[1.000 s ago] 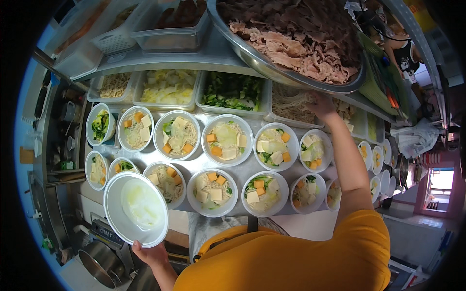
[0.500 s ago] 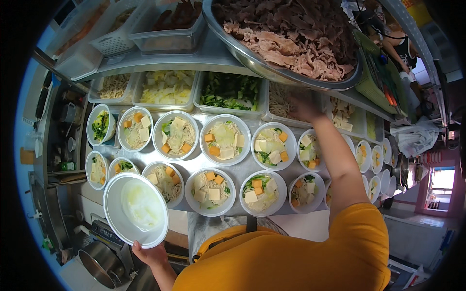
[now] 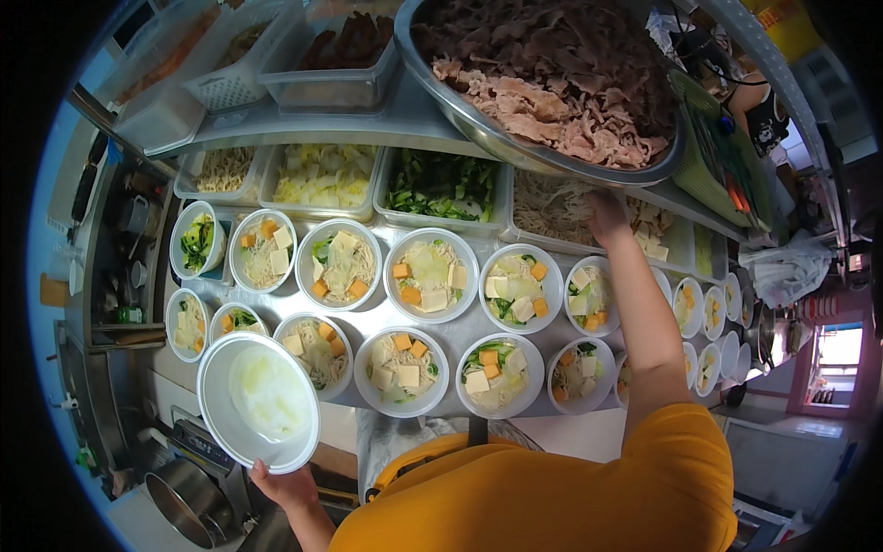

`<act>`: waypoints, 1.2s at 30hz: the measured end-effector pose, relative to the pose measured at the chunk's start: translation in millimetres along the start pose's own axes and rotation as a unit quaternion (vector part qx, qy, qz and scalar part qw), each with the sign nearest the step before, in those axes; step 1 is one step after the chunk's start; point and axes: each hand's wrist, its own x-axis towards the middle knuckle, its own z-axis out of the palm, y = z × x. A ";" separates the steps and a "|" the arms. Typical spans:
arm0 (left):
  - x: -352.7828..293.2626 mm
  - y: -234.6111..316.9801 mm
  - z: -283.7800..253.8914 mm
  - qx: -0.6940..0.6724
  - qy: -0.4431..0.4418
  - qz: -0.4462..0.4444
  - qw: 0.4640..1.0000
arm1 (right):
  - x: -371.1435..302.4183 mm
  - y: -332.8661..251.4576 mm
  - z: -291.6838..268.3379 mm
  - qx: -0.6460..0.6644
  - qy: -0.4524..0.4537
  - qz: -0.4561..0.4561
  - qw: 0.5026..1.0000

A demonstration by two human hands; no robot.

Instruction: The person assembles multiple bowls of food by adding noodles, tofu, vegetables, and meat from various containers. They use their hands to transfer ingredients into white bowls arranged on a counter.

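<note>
My left hand point(image 3: 283, 488) holds a white round bowl point(image 3: 258, 401) by its near rim, low at the left; pale cabbage lies in it. My right hand point(image 3: 608, 217) reaches far forward into a clear tray of thin noodles point(image 3: 557, 210), fingers down among them; whether it grips any is hidden. Between the hands, two rows of white bowls point(image 3: 430, 274) filled with noodles, tofu cubes, orange cubes and greens stand on the steel counter point(image 3: 361, 317).
Trays of bean sprouts point(image 3: 223, 170), cabbage point(image 3: 324, 175) and dark greens point(image 3: 443, 188) line the back. On the shelf above sits a big steel basin of sliced meat point(image 3: 552, 78). More filled bowls point(image 3: 710, 308) run off right. A pot point(image 3: 187, 501) stands low left.
My right hand has slid a little to the right and deeper into the noodle tray. The left hand keeps the bowl in the same place.
</note>
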 end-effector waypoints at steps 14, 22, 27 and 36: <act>3.8 6.7 -6.4 -0.014 -0.001 0.024 1.000 | -37.9 1.2 8.7 0.410 -0.051 0.097 0.906; 31.5 22.2 -29.5 -0.063 0.036 -0.012 0.997 | -115.3 -54.9 82.5 0.403 -0.203 0.106 0.886; 64.9 45.7 -68.0 -0.086 -0.011 -0.026 0.996 | -176.9 -119.7 210.9 0.414 -0.300 0.154 0.846; 130.3 118.9 -164.8 -0.075 -0.008 0.008 0.997 | -208.0 -172.5 544.5 0.301 -0.421 0.213 0.829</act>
